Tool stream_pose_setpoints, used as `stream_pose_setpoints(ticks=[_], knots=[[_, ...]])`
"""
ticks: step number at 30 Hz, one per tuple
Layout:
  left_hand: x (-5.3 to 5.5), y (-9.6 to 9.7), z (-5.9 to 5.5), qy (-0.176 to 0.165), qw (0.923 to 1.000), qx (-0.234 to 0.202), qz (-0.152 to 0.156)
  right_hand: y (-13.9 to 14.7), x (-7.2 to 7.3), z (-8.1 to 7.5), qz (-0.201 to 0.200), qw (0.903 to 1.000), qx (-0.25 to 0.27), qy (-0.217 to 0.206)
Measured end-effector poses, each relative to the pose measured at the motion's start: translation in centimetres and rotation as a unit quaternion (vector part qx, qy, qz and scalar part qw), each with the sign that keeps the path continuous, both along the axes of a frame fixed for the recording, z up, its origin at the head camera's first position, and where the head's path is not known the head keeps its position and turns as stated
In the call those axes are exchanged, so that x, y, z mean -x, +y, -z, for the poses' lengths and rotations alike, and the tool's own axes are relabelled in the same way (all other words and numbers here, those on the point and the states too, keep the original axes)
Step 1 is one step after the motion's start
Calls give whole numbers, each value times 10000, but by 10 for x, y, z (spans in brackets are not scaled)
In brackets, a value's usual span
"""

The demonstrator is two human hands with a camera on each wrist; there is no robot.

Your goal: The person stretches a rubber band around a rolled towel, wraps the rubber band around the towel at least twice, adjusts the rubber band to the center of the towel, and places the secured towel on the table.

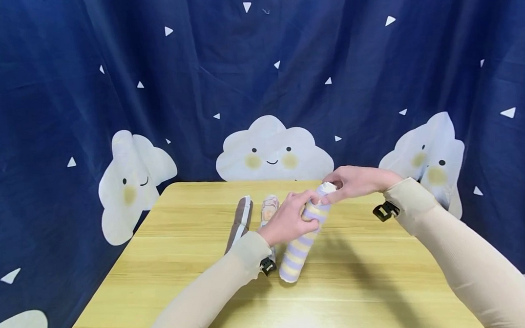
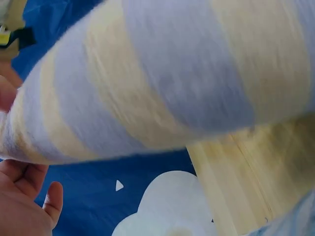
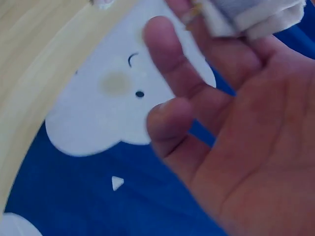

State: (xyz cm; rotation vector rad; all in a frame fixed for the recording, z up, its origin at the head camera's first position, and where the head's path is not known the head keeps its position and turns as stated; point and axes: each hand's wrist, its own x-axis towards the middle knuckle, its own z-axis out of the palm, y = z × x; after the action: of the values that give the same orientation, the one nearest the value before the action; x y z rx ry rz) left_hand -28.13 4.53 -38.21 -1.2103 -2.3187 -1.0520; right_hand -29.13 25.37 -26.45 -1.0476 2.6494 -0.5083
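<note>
A fuzzy cloth roll with lavender and yellow stripes leans over the table, its lower end near the tabletop and its white-edged upper end raised. My left hand grips the roll below that upper end, thumb on the near side. At the top end, my right hand pinches the rim. Close up, the striped roll fills much of the left wrist view. In the right wrist view the right hand holds the roll's end at the upper edge; two fingers are bent and apart from it.
Left of the roll, on the wooden table, lie a brown and white roll and a patterned roll, partly hidden by the left arm. A dark blue curtain with clouds hangs behind the table.
</note>
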Motion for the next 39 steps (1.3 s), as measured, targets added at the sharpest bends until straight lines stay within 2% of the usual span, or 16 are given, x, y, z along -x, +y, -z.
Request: stream_pose_setpoints(ticks=[4,8,11,14,16,18,22,25,28,30,34,36,38,39], knots=[[0,-6,-3,-316,9985,-405,-178,10,-3,8,295,9979,509,280],[2,-8,-7,-537,9935,-1007,-60,19,-8,21,508,9912,1175,326],[2,-7,-10,-694,9876,-1403,60,23,-16,32,402,9863,1594,137],[-2,-4,-15,-747,9844,-1589,61,19,-23,44,-10,9844,1762,-7],[-8,-4,-21,-764,9835,-1639,51,12,-28,50,-271,9837,1779,-37],[-11,-3,-23,-866,9823,-1657,65,5,-30,56,-328,9823,1842,9],[-8,-5,-16,-977,9866,-1308,12,1,-33,58,176,9723,2322,217],[-4,-6,-10,-646,9943,-853,23,5,-29,59,443,9642,2601,280],[-3,-5,-9,-314,9968,-701,214,7,-25,60,401,9640,2616,257],[-2,-4,-7,-353,9953,-820,372,7,-23,62,364,9639,2629,222],[-3,-3,-4,-830,9868,-1252,601,4,-22,64,455,9638,2595,403],[-9,-3,-9,-956,9833,-1393,683,2,-24,63,607,9613,2631,545],[-16,-4,-16,-952,9815,-1486,746,-1,-25,62,748,9567,2730,678],[-16,-3,-17,-904,9818,-1495,743,-2,-26,62,808,9540,2794,729]])
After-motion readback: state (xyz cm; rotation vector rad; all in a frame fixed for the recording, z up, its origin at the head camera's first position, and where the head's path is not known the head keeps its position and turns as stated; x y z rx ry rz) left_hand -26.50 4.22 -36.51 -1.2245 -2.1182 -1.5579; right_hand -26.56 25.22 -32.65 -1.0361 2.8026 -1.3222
